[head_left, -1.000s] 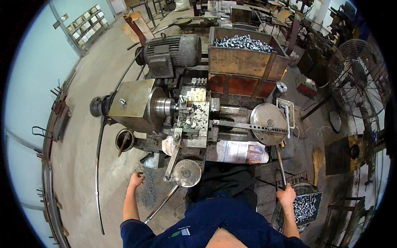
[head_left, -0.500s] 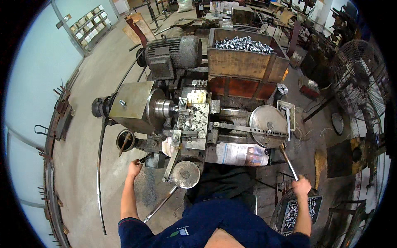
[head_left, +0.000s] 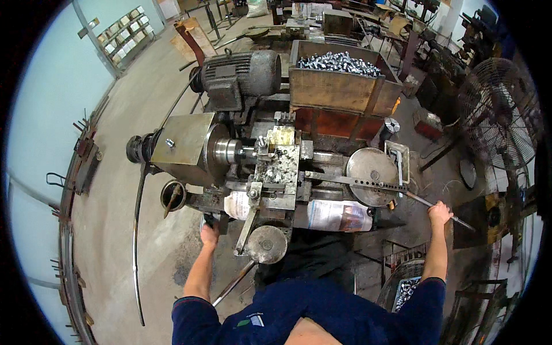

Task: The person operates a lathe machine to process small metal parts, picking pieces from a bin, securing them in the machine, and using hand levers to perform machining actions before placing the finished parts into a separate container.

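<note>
My right hand [head_left: 440,213] is closed round a long metal lever rod [head_left: 418,199], which runs to a round metal disc [head_left: 373,172] on the right of a small lathe. A perforated flat bar [head_left: 336,179] links that disc to the lathe's carriage [head_left: 277,167], which is strewn with dark chips. My left hand [head_left: 209,234] is closed below the lathe's left front, by a small dark thing at its fingertips that I cannot make out. Left of the carriage is the chuck [head_left: 228,152]. A second disc [head_left: 267,244] with its own rod [head_left: 234,282] stands near my body, untouched.
A big motor [head_left: 244,75] sits behind the lathe. Beside it stands a metal bin [head_left: 339,92] heaped with small shiny parts. More parts fill a tray [head_left: 407,292] low at my right. A pot with a brush [head_left: 174,196] is at left, a fan [head_left: 499,112] at right.
My right hand has swung the lever outward to the right and away from my body. The carriage and near disc have shifted slightly right. My left hand has moved right, closer to the lathe.
</note>
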Action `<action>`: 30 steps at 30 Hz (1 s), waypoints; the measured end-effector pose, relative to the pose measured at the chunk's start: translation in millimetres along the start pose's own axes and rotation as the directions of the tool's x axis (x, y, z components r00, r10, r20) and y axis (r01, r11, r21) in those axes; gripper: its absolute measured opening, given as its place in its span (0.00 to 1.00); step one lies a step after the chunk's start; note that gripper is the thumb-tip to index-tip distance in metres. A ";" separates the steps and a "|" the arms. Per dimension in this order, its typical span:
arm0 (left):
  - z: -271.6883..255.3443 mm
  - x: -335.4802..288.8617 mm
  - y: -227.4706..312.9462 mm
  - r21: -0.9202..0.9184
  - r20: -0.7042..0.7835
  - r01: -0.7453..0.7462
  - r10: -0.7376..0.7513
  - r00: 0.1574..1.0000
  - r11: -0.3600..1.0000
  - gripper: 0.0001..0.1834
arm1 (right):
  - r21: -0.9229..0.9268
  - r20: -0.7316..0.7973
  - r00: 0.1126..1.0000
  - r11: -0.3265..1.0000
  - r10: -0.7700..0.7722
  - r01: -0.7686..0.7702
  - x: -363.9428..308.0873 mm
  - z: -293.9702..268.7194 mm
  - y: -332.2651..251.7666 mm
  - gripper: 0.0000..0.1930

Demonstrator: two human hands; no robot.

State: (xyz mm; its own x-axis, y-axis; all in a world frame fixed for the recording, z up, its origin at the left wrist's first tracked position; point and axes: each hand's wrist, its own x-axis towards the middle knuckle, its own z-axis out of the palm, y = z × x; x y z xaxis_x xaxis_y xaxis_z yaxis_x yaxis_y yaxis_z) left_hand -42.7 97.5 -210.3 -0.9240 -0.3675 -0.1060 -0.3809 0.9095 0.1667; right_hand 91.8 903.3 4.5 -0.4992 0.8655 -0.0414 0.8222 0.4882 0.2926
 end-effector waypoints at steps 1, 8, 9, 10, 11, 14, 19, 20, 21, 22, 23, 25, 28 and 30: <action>-22.8 4.0 14.2 0.006 0.126 -0.024 0.023 0.992 1.000 0.24 | -0.001 -0.019 1.000 1.000 0.017 -0.017 1.4 4.3 8.8 0.16; -66.8 9.3 7.5 0.096 0.214 -0.283 0.258 0.942 0.954 0.22 | 0.116 -0.115 0.986 0.984 -0.120 0.134 -21.7 4.4 7.2 0.28; -68.3 9.7 12.0 0.094 0.216 -0.266 0.241 0.946 0.959 0.22 | 0.141 -0.190 0.967 0.970 -0.170 0.198 -27.9 6.6 5.9 0.29; -68.1 10.5 15.1 0.092 0.219 -0.251 0.226 0.949 0.964 0.21 | 0.159 -0.265 0.940 0.952 -0.214 0.262 -33.3 7.3 3.0 0.30; -60.8 9.8 16.1 0.038 0.193 -0.224 0.213 0.958 0.974 0.22 | 0.211 -0.357 0.903 0.921 -0.240 0.328 -35.9 7.0 -3.2 0.31; -34.5 0.9 -14.2 -0.118 0.171 -0.125 0.144 0.975 0.985 0.22 | 0.348 -0.567 0.703 0.648 -0.430 0.677 -72.1 -64.3 -71.6 0.24; -102.6 4.9 -32.6 -0.287 0.334 -0.091 0.188 0.924 0.954 0.22 | 0.419 -0.685 0.301 -0.021 -0.664 0.908 -174.6 -180.9 -198.2 0.24; -121.2 15.7 -33.1 -0.328 0.344 -0.053 0.172 0.923 0.943 0.21 | 0.296 -0.765 0.109 -0.197 -0.634 0.935 -187.2 -193.5 -227.0 0.23; -158.7 19.3 -16.7 -0.381 0.235 -0.085 0.186 0.954 0.921 0.20 | 0.216 -0.787 0.030 -0.231 -0.616 0.949 -203.1 -203.0 -251.3 0.22; -201.3 14.6 -2.6 -0.426 0.122 -0.124 0.193 0.974 0.896 0.19 | 0.124 -0.831 -0.048 -0.268 -0.554 0.955 -219.6 -209.0 -277.9 0.20; -227.4 12.3 -18.8 -0.386 -0.044 -0.219 0.219 0.975 0.896 0.18 | 0.093 -0.854 -0.113 -0.364 -0.508 0.927 -242.0 -220.9 -301.3 0.17; -275.5 23.0 -55.8 -0.322 -0.316 -0.307 0.204 0.927 0.896 0.16 | -0.069 -0.726 -0.218 -0.246 -0.653 0.967 -269.4 -230.4 -347.9 0.14; -321.1 6.7 -93.3 -0.256 -0.432 -0.105 -0.016 0.902 0.961 0.15 | -0.236 -0.324 -0.144 -0.067 -0.935 0.969 -295.8 -253.0 -380.7 0.13; -286.5 -8.3 -177.7 -0.069 -0.492 0.025 -0.055 0.869 0.997 0.17 | -0.208 -0.269 -0.143 -0.088 -0.952 0.974 -310.4 -253.5 -397.0 0.13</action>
State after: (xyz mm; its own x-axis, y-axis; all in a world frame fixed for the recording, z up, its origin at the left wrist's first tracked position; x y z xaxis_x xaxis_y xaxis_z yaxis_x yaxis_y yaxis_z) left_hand 22.5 -116.8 41.8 -0.7991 -0.4654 0.3806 -0.4050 0.8846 0.2312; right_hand -149.0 412.4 143.4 -0.7850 -0.6193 -0.0153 -0.6155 0.7769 0.1324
